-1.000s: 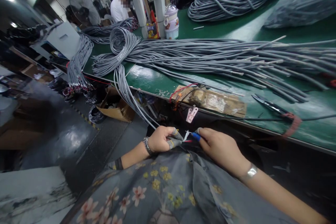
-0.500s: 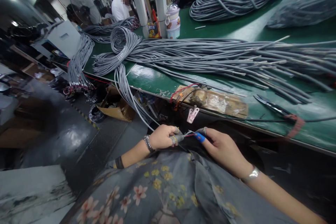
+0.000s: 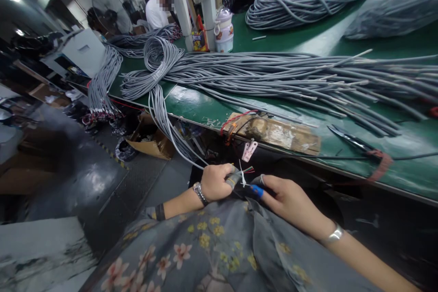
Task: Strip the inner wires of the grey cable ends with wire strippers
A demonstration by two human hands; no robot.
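Long green table (image 3: 195, 100), running left to right across the far half of the scene. Spread along it, a thick bundle of grey cables (image 3: 273, 75), looped at the left end, with several strands spilling over the near edge toward the floor. Farther back, a second coil of cables (image 3: 301, 2), and at the far right a clear plastic bag (image 3: 397, 0) of more. Nearest of all, a grey floral garment (image 3: 212, 251) across the lap.

On the table's near edge, a worn strip of cardboard (image 3: 280, 131) with red and black wire lying on it. To its right, dark cutters (image 3: 352, 139) lying flat. On the floor to the left, an open cardboard box (image 3: 150, 141). Far back by a white post, a lidded jar (image 3: 223, 29).

Below the table edge, left hand (image 3: 215, 181) closed in a fist around the end of one grey cable (image 3: 236, 178), watch on the wrist. Just right of it, right hand (image 3: 290, 200), fingers narrow and drawn together toward the cable end, blue finger cover (image 3: 256, 190) on one fingertip; cannot tell whether pinching a strand. Between the two hands, thin coloured wires (image 3: 247, 169) fanning up out of the cable end.
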